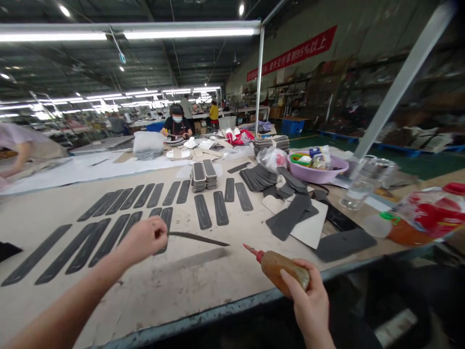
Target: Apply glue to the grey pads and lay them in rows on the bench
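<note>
Head view.

Left hand (145, 238): left of centre, fist curled; its grip is closed on the near end of a thin dark strip (203, 239). Strip runs out toward mid-frame, seen nearly edge-on, clear of the counter (174, 303), a blurred shadow beneath it.

Right hand (308, 293): lower right of centre; grip wrapped around the body of a squeeze bottle (285, 271), brown-amber, held tilted. Red nozzle (254, 252) points to the upper left, near the strip's free end but apart from it.

Dark oblong pieces: a rear row (155, 195) and a front row (88, 246), left half of the frame, several slanted; four more (221, 208) about the centre.

Stacked pieces (199, 177): dark-faced with pale edges, two piles side by side, upper centre.

Fanned dark pieces (257, 178): right of centre. Loose dark pieces (286, 220) lie beside them, partly over a white sheet (314, 225).

Purple basin (314, 174): right, holding mixed small articles. Clear container (354, 196): just beyond, nearer the right edge.

Co-worker in a black top (177, 125): seated, upper centre. Red banner (294, 54): wall, upper right.
</note>
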`<control>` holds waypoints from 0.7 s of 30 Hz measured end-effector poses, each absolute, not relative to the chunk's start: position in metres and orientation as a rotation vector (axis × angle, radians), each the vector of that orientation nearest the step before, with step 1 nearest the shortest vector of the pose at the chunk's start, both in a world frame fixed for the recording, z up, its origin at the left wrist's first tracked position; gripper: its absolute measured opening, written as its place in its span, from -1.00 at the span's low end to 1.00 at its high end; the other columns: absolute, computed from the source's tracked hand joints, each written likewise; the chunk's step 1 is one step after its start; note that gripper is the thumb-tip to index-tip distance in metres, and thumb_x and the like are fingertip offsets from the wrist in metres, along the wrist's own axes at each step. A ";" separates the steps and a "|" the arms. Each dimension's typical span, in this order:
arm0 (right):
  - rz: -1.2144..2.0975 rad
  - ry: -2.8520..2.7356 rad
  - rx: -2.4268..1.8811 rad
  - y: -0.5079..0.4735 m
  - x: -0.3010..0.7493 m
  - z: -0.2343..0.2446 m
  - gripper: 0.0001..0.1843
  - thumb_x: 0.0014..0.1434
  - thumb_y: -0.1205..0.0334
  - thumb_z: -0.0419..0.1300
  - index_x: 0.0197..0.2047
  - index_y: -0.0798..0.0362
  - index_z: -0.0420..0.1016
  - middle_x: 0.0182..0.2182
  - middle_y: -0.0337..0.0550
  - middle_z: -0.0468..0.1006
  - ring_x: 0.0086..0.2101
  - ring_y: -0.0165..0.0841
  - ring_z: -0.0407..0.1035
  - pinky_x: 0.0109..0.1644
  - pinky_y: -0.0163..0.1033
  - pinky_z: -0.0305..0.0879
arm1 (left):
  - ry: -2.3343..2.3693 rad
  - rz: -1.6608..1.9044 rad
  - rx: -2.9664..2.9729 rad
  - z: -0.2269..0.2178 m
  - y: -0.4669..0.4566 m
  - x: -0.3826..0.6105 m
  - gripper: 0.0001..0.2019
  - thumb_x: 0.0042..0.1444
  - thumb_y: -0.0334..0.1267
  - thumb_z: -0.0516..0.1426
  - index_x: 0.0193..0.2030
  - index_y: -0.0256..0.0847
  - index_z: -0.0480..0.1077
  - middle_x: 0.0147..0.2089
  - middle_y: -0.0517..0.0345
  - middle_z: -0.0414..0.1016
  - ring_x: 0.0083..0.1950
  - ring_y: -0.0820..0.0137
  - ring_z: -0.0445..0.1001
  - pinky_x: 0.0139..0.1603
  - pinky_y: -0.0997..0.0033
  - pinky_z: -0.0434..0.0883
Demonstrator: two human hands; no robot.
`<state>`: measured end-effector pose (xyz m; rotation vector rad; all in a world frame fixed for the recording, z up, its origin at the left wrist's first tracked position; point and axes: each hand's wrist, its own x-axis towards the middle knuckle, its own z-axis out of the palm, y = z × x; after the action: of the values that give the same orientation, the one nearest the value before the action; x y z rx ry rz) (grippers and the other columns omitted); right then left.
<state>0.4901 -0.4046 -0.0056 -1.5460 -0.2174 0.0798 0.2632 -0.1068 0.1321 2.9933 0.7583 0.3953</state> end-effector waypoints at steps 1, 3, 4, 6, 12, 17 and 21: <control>0.101 -0.230 -1.540 -0.404 0.489 -0.005 -0.51 -0.19 -0.07 0.36 -0.25 0.05 0.42 -0.38 -0.18 0.50 -0.41 -0.24 0.40 -0.34 -0.21 0.37 | 0.919 0.301 2.981 0.155 -0.094 0.266 -0.81 -0.01 -0.28 0.03 -0.55 -0.21 0.40 -0.42 0.16 0.48 -0.48 0.44 0.39 -0.46 0.48 0.30; 0.125 -0.249 -1.532 -0.403 0.485 -0.004 -0.50 -0.21 -0.06 0.37 -0.26 0.06 0.42 -0.38 -0.18 0.51 -0.40 -0.23 0.40 -0.34 -0.22 0.37 | 1.262 0.127 2.942 0.194 -0.072 0.274 -0.81 -0.03 -0.23 0.05 -0.55 -0.21 0.42 -0.44 0.12 0.49 -0.46 0.37 0.40 -0.45 0.44 0.27; 0.125 -0.254 -1.527 -0.402 0.483 -0.003 -0.50 -0.21 -0.06 0.37 -0.26 0.06 0.42 -0.39 -0.19 0.51 -0.40 -0.23 0.40 -0.34 -0.22 0.36 | 1.415 0.055 2.921 0.210 -0.064 0.280 -0.80 -0.02 -0.21 0.05 -0.53 -0.21 0.42 -0.47 0.10 0.48 -0.45 0.34 0.40 -0.44 0.42 0.26; 0.124 -0.252 -1.510 -0.400 0.479 0.000 -0.51 -0.18 -0.06 0.36 -0.25 0.05 0.41 -0.39 -0.20 0.51 -0.40 -0.24 0.40 -0.32 -0.22 0.36 | 1.640 -0.014 2.891 0.232 -0.056 0.290 -0.79 -0.01 -0.19 0.03 -0.49 -0.21 0.43 -0.51 0.06 0.46 -0.41 0.27 0.41 -0.41 0.38 0.27; 0.137 -0.231 -1.491 -0.398 0.474 0.008 -0.55 -0.13 -0.04 0.33 -0.24 0.05 0.38 -0.39 -0.23 0.48 -0.40 -0.27 0.37 -0.30 -0.23 0.32 | 1.792 -0.026 2.913 0.214 -0.071 0.300 -0.75 0.04 -0.21 -0.02 -0.31 -0.25 0.44 -0.24 -0.13 0.51 -0.18 0.08 0.48 -0.26 0.23 0.35; 0.163 -0.226 -1.470 -0.398 0.475 0.008 -0.55 -0.14 -0.03 0.33 -0.23 0.04 0.39 -0.37 -0.25 0.46 -0.39 -0.28 0.36 -0.31 -0.24 0.32 | 1.627 -0.209 2.936 0.133 -0.097 0.292 -0.70 0.12 -0.30 -0.10 -0.22 -0.34 0.41 -0.13 -0.22 0.48 -0.11 0.08 0.50 -0.18 0.20 0.38; 0.174 -0.215 -1.451 -0.398 0.475 0.008 -0.54 -0.15 -0.03 0.33 -0.22 0.03 0.39 -0.39 -0.25 0.46 -0.40 -0.27 0.37 -0.32 -0.24 0.33 | 1.535 -0.292 2.908 0.076 -0.118 0.289 -0.72 0.13 -0.34 -0.09 -0.19 -0.34 0.41 -0.15 -0.17 0.50 -0.14 0.18 0.53 -0.19 0.28 0.40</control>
<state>0.4749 -0.3980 0.0079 -1.4508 -0.2148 0.1739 0.2895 -0.1182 0.0762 2.9085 1.5349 -0.2916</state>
